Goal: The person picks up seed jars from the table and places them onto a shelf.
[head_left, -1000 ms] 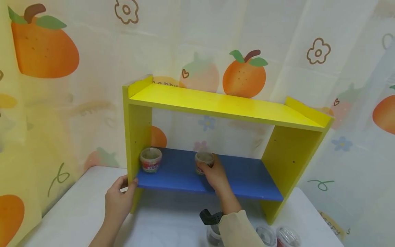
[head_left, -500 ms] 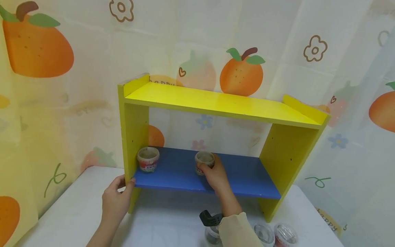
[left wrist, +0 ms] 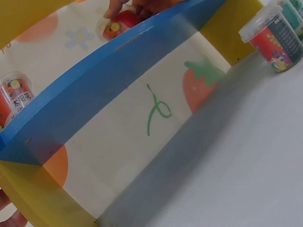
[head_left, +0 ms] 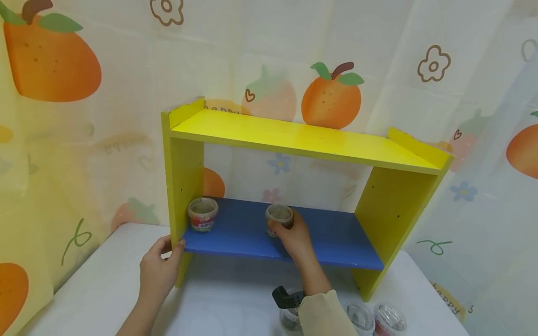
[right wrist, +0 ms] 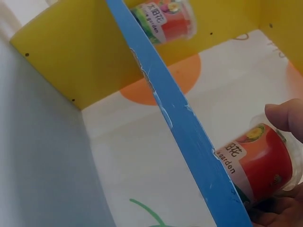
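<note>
A yellow shelf unit with a blue lower board stands on a white table. At its left side my left hand grips the yellow side panel, thumb at the front edge and fingers behind it. My right hand holds a small plastic cup around its side, near the middle of the blue board. This cup is upright, with a red printed label, partly hidden by the thumb and fingers. A matching cup stands on the board against the left panel.
Several more lidded cups sit on the table at the front right: one partly behind the right sleeve, another and a reddish one beside the right panel. A black wrist camera is strapped on the right wrist. A fruit-print curtain hangs behind.
The head view has shifted slightly. Both hands keep the same holds, and the cups stay in the same places on the blue board.
</note>
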`<state>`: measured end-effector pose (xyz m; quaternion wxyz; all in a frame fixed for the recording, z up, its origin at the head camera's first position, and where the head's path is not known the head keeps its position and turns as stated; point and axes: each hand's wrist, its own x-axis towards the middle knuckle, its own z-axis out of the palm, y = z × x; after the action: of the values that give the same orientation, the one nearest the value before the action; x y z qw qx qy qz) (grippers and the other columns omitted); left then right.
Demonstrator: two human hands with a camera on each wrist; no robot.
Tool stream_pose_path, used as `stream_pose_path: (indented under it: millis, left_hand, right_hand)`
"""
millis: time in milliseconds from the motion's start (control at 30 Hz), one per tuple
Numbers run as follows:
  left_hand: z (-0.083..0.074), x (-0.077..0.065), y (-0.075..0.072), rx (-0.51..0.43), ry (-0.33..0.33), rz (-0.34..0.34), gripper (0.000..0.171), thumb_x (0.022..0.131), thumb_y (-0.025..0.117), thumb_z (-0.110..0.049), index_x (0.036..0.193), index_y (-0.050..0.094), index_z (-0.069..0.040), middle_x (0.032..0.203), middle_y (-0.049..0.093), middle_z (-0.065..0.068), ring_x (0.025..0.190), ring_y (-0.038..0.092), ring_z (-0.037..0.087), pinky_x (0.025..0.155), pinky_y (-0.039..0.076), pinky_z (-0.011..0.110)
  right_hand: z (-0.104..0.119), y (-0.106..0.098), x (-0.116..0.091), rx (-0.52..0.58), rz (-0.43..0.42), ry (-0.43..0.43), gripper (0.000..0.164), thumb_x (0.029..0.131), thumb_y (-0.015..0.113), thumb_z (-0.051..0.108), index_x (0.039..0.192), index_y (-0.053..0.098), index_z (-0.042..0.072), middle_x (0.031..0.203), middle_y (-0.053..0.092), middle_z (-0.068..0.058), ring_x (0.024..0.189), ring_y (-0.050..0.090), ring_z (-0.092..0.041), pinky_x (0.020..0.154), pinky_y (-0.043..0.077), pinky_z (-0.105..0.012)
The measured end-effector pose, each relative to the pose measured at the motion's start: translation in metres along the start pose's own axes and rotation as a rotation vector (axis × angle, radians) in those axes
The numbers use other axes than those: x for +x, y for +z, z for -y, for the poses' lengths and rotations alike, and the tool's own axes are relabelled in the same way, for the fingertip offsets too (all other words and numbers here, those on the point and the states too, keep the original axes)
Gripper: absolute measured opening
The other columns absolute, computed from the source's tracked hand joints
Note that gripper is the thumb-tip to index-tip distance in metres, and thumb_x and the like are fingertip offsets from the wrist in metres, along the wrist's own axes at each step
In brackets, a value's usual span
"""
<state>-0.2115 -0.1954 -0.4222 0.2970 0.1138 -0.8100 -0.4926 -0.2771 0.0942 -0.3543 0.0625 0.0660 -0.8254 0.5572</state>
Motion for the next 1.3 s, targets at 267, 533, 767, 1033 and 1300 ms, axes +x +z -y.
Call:
stream_pose_path:
  millis: [267, 533, 767, 1033, 1300]
  left_hand:
    - [0.001, 0.001, 0.000, -0.007, 0.005, -0.009, 0.039, 0.099, 0.058, -0.034, 0.121, 0.063, -0.002, 0.110, 0.070, 0.018, 0.106, 0.063, 0.030, 0.085, 0.056, 0.050]
    - [0.003, 0.000, 0.000, -0.008, 0.025, -0.022, 0.038, 0.099, 0.058, -0.033, 0.120, 0.064, -0.002, 0.108, 0.070, 0.018, 0.105, 0.064, 0.031, 0.084, 0.056, 0.051]
    - [0.003, 0.000, 0.000, -0.011, 0.021, -0.016, 0.038, 0.099, 0.059, -0.033, 0.120, 0.064, -0.002, 0.108, 0.070, 0.017, 0.105, 0.064, 0.031, 0.084, 0.056, 0.051]
    - [0.001, -0.002, -0.001, -0.015, 0.033, -0.015, 0.038, 0.098, 0.060, -0.034, 0.118, 0.065, -0.003, 0.107, 0.071, 0.017, 0.103, 0.065, 0.030, 0.077, 0.058, 0.029]
    - [0.002, 0.000, -0.002, -0.011, 0.021, -0.017, 0.038, 0.097, 0.060, -0.035, 0.118, 0.065, -0.003, 0.106, 0.071, 0.017, 0.103, 0.065, 0.031, 0.070, 0.049, 0.013]
  right_hand:
    - [0.000, -0.002, -0.002, 0.020, 0.018, -0.015, 0.079, 0.087, 0.071, 0.044, 0.149, 0.036, 0.010, 0.143, 0.050, -0.015, 0.129, 0.050, -0.036, 0.098, 0.048, -0.054]
    - [0.001, -0.004, -0.014, 0.082, 0.041, -0.094, 0.071, 0.088, 0.074, 0.030, 0.148, 0.040, 0.011, 0.145, 0.050, -0.014, 0.135, 0.048, -0.034, 0.104, 0.046, -0.050]
    - [-0.006, -0.024, -0.042, -0.029, 0.052, -0.048, 0.082, 0.090, 0.071, 0.032, 0.154, 0.026, 0.004, 0.153, 0.040, -0.019, 0.141, 0.040, -0.036, 0.113, 0.035, -0.053]
    - [-0.021, -0.051, -0.071, -0.114, 0.040, -0.113, 0.077, 0.089, 0.073, 0.027, 0.150, 0.033, 0.002, 0.146, 0.051, -0.015, 0.133, 0.050, -0.032, 0.110, 0.039, -0.049]
    - [-0.028, -0.061, -0.098, -0.053, 0.055, -0.026, 0.060, 0.085, 0.077, 0.035, 0.137, 0.054, 0.014, 0.138, 0.058, -0.004, 0.133, 0.051, -0.027, 0.110, 0.041, -0.044]
